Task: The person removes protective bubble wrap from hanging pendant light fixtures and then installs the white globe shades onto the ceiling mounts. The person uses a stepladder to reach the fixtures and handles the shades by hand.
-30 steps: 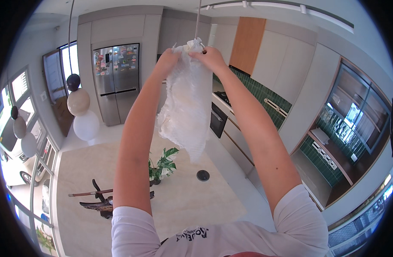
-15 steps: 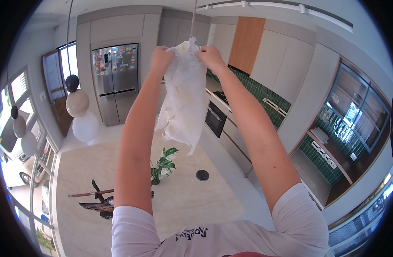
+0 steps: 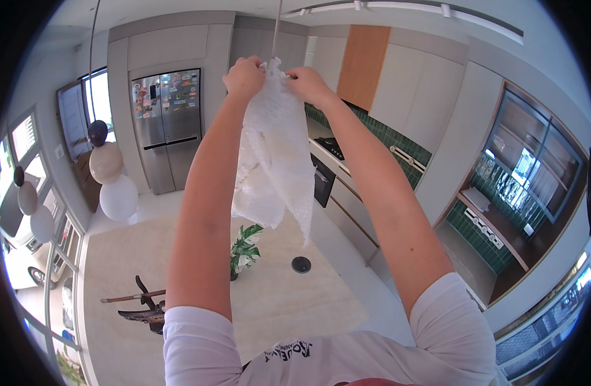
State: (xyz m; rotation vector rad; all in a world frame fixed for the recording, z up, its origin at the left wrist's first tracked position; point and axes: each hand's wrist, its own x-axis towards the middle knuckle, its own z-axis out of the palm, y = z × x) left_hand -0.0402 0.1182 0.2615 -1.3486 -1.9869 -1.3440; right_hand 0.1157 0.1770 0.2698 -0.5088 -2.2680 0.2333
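I see the pale worktop (image 3: 308,296) stretching below. Above its far part, the white plastic wrap (image 3: 273,154) hangs from both hands. A leafy plant (image 3: 244,249) stands on the worktop. At the wrap's gathered top, the left hand (image 3: 245,78) and right hand (image 3: 308,85) pinch it with closed fingers. Right of the plant sits a black disc (image 3: 301,264).

mostly singles, plus a few pairs

near eleven o'clock, one left hand (image 3: 246,77); near twelve, one right hand (image 3: 308,85) and one sheet of white wrap (image 3: 270,154). at one, one hob (image 3: 329,147); at two, one oven (image 3: 323,184). two pale rails (image 3: 408,158), one at two and one at three. at six, one black disc (image 3: 301,264); between seven and eight, one leafy plant (image 3: 244,247). at nine, two hanging clusters (image 3: 106,162), three balls (image 3: 119,198) in each, six in all. at ten, one refrigerator (image 3: 170,154).
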